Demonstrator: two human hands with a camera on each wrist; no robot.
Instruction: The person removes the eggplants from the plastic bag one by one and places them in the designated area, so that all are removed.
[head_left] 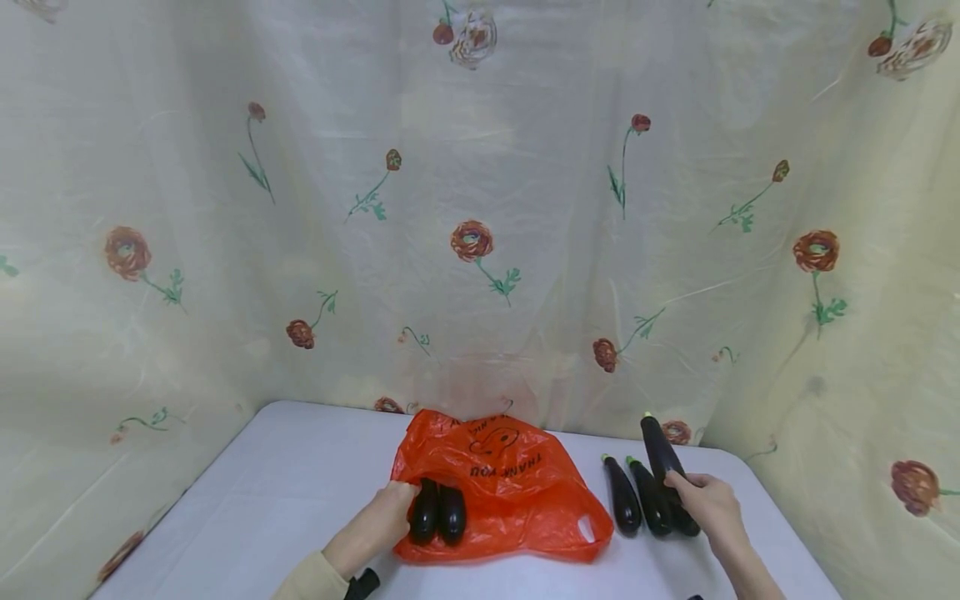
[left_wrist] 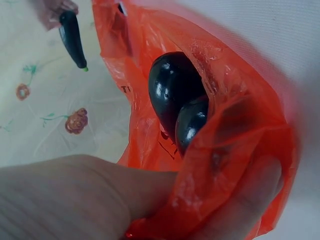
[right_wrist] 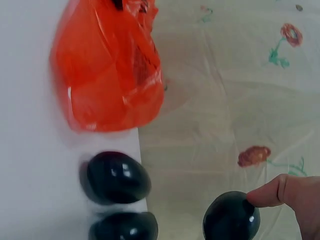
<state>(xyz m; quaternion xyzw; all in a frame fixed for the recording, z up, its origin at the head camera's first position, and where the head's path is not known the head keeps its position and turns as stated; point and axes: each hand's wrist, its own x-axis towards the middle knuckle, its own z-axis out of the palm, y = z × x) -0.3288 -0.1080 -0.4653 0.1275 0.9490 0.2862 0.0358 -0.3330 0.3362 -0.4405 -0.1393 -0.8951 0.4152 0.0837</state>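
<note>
My left hand [head_left: 384, 517] grips the rim of a red plastic bag [head_left: 517, 508], thumb on one side and fingers on the other in the left wrist view. Inside the bag's mouth lie two dark eggplants [head_left: 452, 515], their rounded ends facing out. On the right, my right hand [head_left: 708, 504] holds another eggplant [head_left: 660, 450], its green stem end pointing away and up. In the right wrist view the thumb presses on the rounded end of this eggplant [right_wrist: 231, 219]. Left of that hand, two more eggplants [head_left: 622, 496] lie side by side on the table.
A white table [head_left: 292, 467] carries everything. Behind and on both sides hangs a pale curtain [head_left: 540, 167] printed with red flowers. The bag's handle opening [head_left: 586, 528] lies towards the eggplants on the right. Part of a black wrist mount [head_left: 363, 585] shows beside the left sleeve.
</note>
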